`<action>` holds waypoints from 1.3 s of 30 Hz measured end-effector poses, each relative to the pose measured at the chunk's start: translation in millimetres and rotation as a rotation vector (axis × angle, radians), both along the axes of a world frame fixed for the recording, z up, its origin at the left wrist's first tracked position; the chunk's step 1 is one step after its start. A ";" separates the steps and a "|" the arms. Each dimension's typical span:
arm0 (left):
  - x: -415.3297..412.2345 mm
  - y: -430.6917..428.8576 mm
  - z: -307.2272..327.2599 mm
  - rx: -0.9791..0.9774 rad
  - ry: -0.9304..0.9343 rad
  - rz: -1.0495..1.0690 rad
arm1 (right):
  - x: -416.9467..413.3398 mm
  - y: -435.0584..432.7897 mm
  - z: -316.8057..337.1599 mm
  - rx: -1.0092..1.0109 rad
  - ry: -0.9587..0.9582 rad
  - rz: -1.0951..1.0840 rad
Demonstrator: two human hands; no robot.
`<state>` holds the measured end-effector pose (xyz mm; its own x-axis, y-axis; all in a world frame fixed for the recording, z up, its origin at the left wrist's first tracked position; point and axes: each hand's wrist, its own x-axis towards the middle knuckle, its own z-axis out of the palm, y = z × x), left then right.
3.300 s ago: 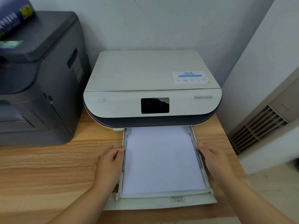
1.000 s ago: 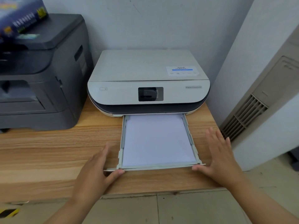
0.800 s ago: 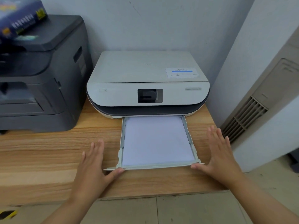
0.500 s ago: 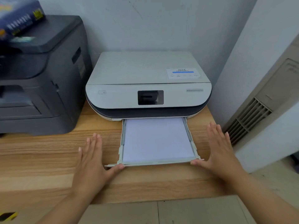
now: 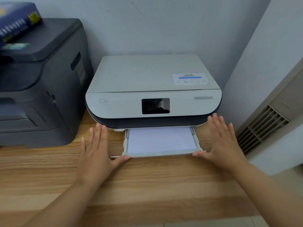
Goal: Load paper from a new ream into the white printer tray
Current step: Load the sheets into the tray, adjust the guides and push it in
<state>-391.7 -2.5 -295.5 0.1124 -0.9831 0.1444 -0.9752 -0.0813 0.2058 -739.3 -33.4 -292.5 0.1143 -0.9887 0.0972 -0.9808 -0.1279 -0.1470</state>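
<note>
The white printer (image 5: 152,89) stands on the wooden table (image 5: 147,181) against the wall. Its white tray (image 5: 162,155) sticks out partway from the front, with a stack of white paper (image 5: 161,140) lying flat in it. My left hand (image 5: 96,153) lies flat on the table left of the tray, thumb touching the tray's front left corner. My right hand (image 5: 224,143) is flat on the right side, thumb against the front right corner. Both hands have fingers spread and hold nothing.
A big dark grey printer (image 5: 39,82) stands to the left, close to the white one. A blue paper ream (image 5: 16,22) lies on top of it. A wall and a beige vented unit (image 5: 268,118) close off the right side.
The tray has slid further into the printer, pushed by both thumbs at its front corners. Less paper shows than before. Both hands have moved forward with it.
</note>
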 end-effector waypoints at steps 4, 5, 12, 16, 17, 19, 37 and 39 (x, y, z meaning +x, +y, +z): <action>2.4 -16.9 1.5 -0.019 -0.036 0.000 | 2.9 -18.5 9.4 -0.023 0.098 0.020; 2.5 -20.4 2.7 -0.021 -0.043 0.000 | 3.7 -22.8 11.3 -0.026 0.122 0.031; 0.7 -43.3 8.3 -0.058 -0.097 -0.021 | 7.1 -47.6 21.2 -0.045 0.169 0.062; 4.2 -52.7 7.9 -0.075 -0.112 -0.045 | 8.3 -55.9 22.2 -0.047 0.203 0.090; 4.4 -54.7 8.1 -0.081 -0.116 -0.054 | 8.3 -57.5 22.7 -0.050 0.212 0.090; 4.9 -59.6 7.8 -0.093 -0.134 -0.071 | 9.0 -61.5 24.3 -0.058 0.222 0.091; 8.1 -90.7 6.5 -0.134 -0.303 -0.183 | 15.9 -86.2 26.1 -0.195 0.383 0.123; 6.2 -90.9 5.4 -0.142 -0.293 -0.172 | 18.1 -86.8 24.8 -0.217 0.388 0.122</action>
